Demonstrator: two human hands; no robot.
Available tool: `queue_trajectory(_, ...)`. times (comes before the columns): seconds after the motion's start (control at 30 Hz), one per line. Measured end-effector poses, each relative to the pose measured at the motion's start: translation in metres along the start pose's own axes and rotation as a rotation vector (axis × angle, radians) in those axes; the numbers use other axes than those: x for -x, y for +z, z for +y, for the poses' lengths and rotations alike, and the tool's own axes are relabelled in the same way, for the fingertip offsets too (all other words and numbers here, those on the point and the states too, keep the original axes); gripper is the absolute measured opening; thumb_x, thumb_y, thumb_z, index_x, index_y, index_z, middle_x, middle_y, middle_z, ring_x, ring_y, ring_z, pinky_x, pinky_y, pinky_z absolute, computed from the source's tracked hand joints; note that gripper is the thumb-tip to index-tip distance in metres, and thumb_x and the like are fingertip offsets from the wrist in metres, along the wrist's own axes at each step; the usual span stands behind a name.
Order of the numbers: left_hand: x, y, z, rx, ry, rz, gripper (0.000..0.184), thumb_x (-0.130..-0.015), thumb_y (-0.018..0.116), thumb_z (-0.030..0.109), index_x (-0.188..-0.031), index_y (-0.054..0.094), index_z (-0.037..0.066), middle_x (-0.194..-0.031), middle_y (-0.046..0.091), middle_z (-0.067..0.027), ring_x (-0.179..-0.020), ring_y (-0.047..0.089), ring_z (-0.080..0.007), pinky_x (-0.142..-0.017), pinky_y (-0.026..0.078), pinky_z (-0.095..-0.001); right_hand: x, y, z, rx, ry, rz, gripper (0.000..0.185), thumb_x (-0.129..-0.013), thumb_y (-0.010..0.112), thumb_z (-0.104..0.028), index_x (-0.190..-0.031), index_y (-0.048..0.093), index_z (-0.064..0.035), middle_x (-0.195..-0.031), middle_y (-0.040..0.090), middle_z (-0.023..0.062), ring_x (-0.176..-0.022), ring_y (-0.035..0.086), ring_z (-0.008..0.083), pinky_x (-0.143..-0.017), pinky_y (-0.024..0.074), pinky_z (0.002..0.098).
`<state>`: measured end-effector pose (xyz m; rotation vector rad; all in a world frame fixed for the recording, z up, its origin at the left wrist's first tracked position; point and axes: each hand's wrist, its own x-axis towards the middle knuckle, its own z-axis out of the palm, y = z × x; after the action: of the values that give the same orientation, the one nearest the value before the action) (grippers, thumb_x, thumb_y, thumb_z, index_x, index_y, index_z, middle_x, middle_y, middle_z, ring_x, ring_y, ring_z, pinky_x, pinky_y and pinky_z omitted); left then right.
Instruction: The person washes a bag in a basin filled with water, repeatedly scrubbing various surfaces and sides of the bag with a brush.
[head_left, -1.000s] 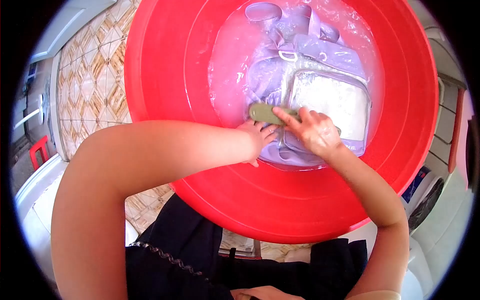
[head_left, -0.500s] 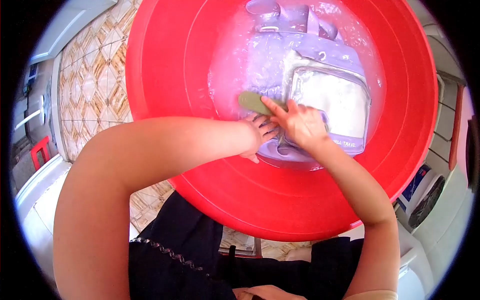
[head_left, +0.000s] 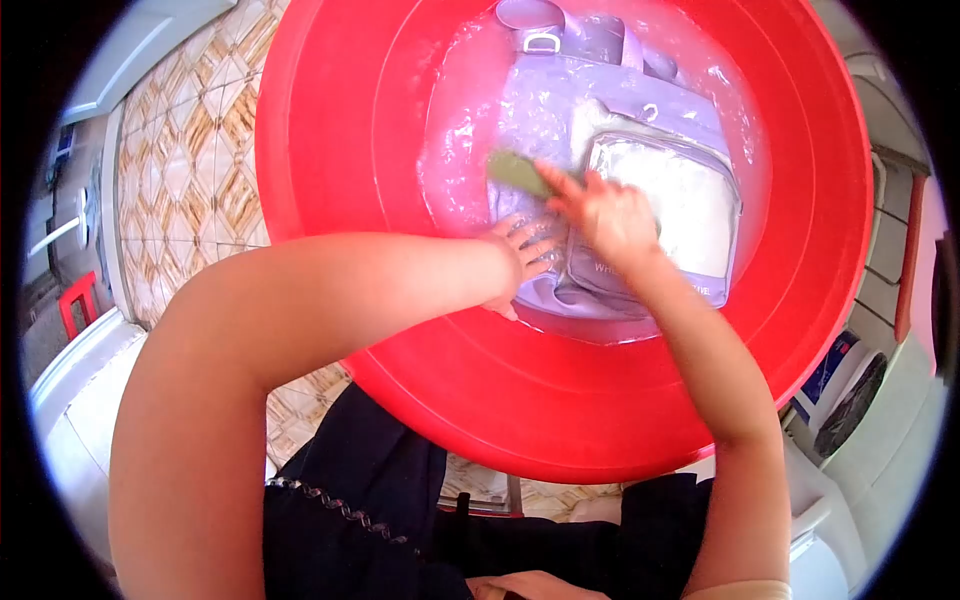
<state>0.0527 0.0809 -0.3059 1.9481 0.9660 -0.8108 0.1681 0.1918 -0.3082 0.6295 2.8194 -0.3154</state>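
Observation:
A purple backpack (head_left: pixel 545 105) with a clear front pocket (head_left: pixel 665 200) lies in soapy water inside a large red basin (head_left: pixel 330 130). My left hand (head_left: pixel 520 258) rests on the backpack's lower left side, fingers spread and pressing on the wet fabric. In my right hand (head_left: pixel 612 218) is a green scrubbing brush (head_left: pixel 516 172), its back facing up, the index finger stretched along it. The brush lies over the backpack's left side, just above my left fingers. Its bristles are hidden underneath.
Patterned tiles (head_left: pixel 180 150) cover the floor left of the basin. A white and blue bucket (head_left: pixel 838 385) stands to the right, by the wall. My knees in dark clothing (head_left: pixel 350 460) are close to the basin's near rim.
My right hand has pushed the brush a little upward, away from my left hand. The left hand stays nearly in place on the backpack.

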Motion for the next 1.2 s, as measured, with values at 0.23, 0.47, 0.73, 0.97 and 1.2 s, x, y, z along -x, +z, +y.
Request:
queue_trajectory(0.23, 0.003, -0.001, -0.004, -0.043, -0.003, 0.071, 0.089, -0.082, 0.05, 0.059, -0.146, 0.011, 0.012, -0.152, 0.002, -0.0104, -0.139, -0.005, -0.0326, -0.111, 0.003, -0.049, -0.069, -0.026, 0.022, -0.044, 0.195, 0.18, 0.038, -0.088, 0.051, -0.036, -0.123, 0.05, -0.0236, -0.081, 0.063, 0.0162, -0.068, 0.064, 0.0328, -0.054, 0.0503, 0.0435)
queue_trajectory(0.47, -0.003, -0.003, -0.005, 0.061, -0.009, -0.002, 0.089, -0.081, 0.05, 0.06, -0.146, 0.012, 0.012, -0.152, 0.001, -0.0108, -0.139, -0.004, -0.0327, -0.111, 0.004, -0.0492, 0.012, 0.009, 0.002, 0.05, -0.062, 0.067, 0.054, -0.085, 0.054, -0.041, -0.136, 0.036, -0.035, -0.078, 0.056, 0.0128, -0.063, 0.063, 0.0266, -0.051, 0.0509, 0.0393)
queue_trajectory(0.73, 0.012, -0.01, 0.005, -0.107, -0.058, 0.153, 0.098, -0.073, 0.062, 0.058, -0.143, 0.019, 0.004, -0.15, 0.009, -0.016, -0.138, 0.006, -0.0373, -0.108, 0.011, -0.055, -0.022, -0.054, 0.086, -0.06, 0.438, 0.169, 0.055, -0.078, 0.061, -0.046, -0.121, 0.051, -0.0132, -0.092, 0.064, 0.0176, -0.082, 0.063, 0.0334, -0.068, 0.0494, 0.0441)
queue_trajectory(0.97, 0.003, -0.034, 0.025, -0.096, -0.028, 0.444, 0.098, -0.066, 0.071, 0.052, -0.14, 0.027, 0.005, -0.144, 0.026, -0.0183, -0.133, 0.024, -0.0368, -0.102, 0.025, -0.058, 0.149, -0.026, 0.192, -0.748, 1.161, 0.006, 0.031, -0.079, 0.057, -0.015, -0.109, 0.055, -0.0047, -0.077, 0.06, 0.0127, -0.069, 0.06, 0.0242, -0.056, 0.0463, 0.0387)
queue_trajectory(1.2, -0.01, -0.023, 0.052, -0.245, 0.019, 0.659, 0.097, -0.068, 0.071, 0.038, -0.145, 0.015, 0.02, -0.149, 0.012, -0.0171, -0.135, 0.015, -0.0398, -0.098, 0.027, -0.0631, 0.162, 0.024, 0.123, -1.279, 1.205, 0.011, 0.035, -0.073, 0.057, 0.003, -0.107, 0.051, -0.0014, -0.084, 0.053, 0.0072, -0.07, 0.051, 0.0188, -0.055, 0.0431, 0.0356)
